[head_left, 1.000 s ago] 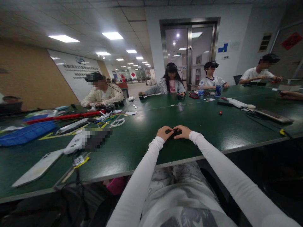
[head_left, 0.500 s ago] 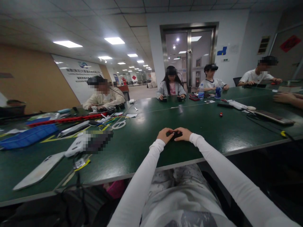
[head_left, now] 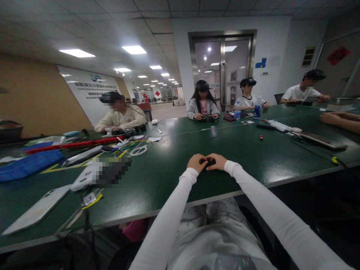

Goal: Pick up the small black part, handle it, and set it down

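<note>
On the green table (head_left: 168, 176), both of my hands meet around a small black object (head_left: 210, 162) whose kind I cannot make out. My left hand (head_left: 197, 162) curls its fingers and thumb onto the left end of it. From the other side my right hand (head_left: 218, 162) grips the right end, thumb toward me. The fingers hide much of the object. Farther off to the right lies a small red piece (head_left: 261, 137), apart from both hands.
Left of me lie a blue tray (head_left: 30, 165), a white phone (head_left: 39, 210), a coiled white cable (head_left: 138, 150) and a red strip (head_left: 70, 144). A phone (head_left: 323, 140) and black cables are at right. Several people wearing headsets sit around the table, with bottles (head_left: 257, 111) near one.
The view has turned slightly to the right, so the table things appear shifted left. My hands stay on the black object, with a small change in finger position.
</note>
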A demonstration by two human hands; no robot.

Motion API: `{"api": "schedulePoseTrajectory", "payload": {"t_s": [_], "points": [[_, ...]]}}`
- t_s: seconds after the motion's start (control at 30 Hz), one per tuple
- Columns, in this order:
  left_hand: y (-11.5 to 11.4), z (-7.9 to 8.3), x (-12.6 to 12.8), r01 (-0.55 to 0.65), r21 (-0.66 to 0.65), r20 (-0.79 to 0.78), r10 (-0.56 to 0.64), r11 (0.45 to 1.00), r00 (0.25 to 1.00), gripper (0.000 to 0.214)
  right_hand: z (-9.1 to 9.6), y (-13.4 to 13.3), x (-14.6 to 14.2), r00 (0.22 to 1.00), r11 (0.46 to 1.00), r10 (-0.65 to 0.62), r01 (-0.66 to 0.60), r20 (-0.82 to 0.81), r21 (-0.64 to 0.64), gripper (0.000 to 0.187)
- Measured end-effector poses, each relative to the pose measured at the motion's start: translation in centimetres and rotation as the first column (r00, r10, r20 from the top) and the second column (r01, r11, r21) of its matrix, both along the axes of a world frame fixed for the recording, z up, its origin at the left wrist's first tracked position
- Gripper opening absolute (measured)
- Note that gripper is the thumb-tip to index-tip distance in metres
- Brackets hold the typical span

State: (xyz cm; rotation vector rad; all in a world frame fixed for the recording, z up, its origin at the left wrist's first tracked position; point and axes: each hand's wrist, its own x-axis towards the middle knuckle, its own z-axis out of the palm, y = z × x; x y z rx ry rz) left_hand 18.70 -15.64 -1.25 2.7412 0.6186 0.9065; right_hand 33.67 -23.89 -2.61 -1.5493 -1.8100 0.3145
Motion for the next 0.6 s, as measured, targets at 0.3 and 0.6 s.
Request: {"api": "schedulePoseTrajectory", "payload": {"t_s": [0.3, 0.6], "points": [[-0.1, 0.4, 0.0, 0.041, -0.318, 0.269, 0.049, 0.947, 0.962, 0.015, 0.3, -0.2, -0.2, 1.000, 0.999, -0.020, 0.020, -0.013, -0.034, 0.060], [3.6, 2.8, -3.3, 0.614, -0.665, 0.699, 0.642, 0.425, 0.314, 0.011, 0.3, -0.2, -0.2, 1.000, 0.998, -0.007, 0.006, -0.023, -0.064, 0.063]]}}
